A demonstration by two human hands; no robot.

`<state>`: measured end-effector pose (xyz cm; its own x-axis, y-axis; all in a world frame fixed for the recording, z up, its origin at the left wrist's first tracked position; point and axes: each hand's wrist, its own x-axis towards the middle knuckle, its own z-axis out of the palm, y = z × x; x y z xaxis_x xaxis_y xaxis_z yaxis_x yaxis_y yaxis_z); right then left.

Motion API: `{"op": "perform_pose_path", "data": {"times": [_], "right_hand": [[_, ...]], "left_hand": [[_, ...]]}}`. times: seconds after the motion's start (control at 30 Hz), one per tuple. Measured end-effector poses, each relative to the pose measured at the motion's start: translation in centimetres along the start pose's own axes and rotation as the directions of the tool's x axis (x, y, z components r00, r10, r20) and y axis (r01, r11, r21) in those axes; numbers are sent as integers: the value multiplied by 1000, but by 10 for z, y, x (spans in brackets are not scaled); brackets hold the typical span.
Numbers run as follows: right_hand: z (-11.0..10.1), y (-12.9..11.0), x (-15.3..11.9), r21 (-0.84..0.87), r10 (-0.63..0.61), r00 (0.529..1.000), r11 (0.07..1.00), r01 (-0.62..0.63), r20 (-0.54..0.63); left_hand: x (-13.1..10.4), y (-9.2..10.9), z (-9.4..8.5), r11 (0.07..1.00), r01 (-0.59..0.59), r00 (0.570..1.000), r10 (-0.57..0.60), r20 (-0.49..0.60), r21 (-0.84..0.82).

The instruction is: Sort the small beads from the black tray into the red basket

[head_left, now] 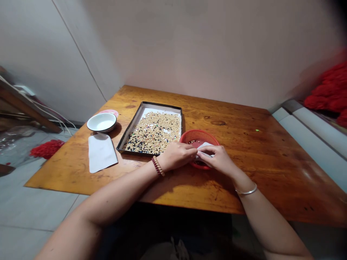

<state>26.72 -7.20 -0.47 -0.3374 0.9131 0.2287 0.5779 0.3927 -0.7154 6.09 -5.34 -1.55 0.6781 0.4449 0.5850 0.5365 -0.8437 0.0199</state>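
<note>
Pinching white paper (pixel 206 144) over the red basket (pixel 200 132) with the right hand (pixel 221 160); touching close by with the left hand (pixel 175 156), in a grip too hidden to tell. Best kept low and steady within the basket's rim, to avoid scattering beads (pixel 193 142).

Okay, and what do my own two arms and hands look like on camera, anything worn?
Both arms are bare, with no sleeves or gloves in view. The left hand has beaded bracelets at the wrist, one dark red, one pale tan. The right hand has a plain silver-coloured bangle.
</note>
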Motion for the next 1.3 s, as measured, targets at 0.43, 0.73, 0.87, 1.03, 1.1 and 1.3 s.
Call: {"op": "perform_pose_path", "data": {"times": [0.43, 0.73, 0.87, 1.03, 1.1, 1.3], "right_hand": [[1, 6, 2, -66, -25, 983, 998, 13, -183], [3, 2, 1, -19, -52, 983, 999, 49, -174], [4, 1, 1, 53, -35, 990, 998, 42, -133], [5, 1, 0, 57, -6, 992, 998, 13, -124], [6, 2, -1, 50, -10, 991, 999, 17, -135], [6, 3, -1, -27, -64, 990, 998, 61, -123]], "left_hand": [[0, 0, -2, 1000, -13, 1000, 13, -5, -19], [-1, -1, 1, 1000, -22, 999, 22, -45, 8], [2, -1, -1, 999, 18, 999, -16, -50, 41], [4, -1, -2, 999, 36, 999, -36, -8, 26], [4, -1, -3, 999, 35, 999, -35, 5, 20], [6, 2, -4, 998, 59, 998, -59, 6, 14]]}}
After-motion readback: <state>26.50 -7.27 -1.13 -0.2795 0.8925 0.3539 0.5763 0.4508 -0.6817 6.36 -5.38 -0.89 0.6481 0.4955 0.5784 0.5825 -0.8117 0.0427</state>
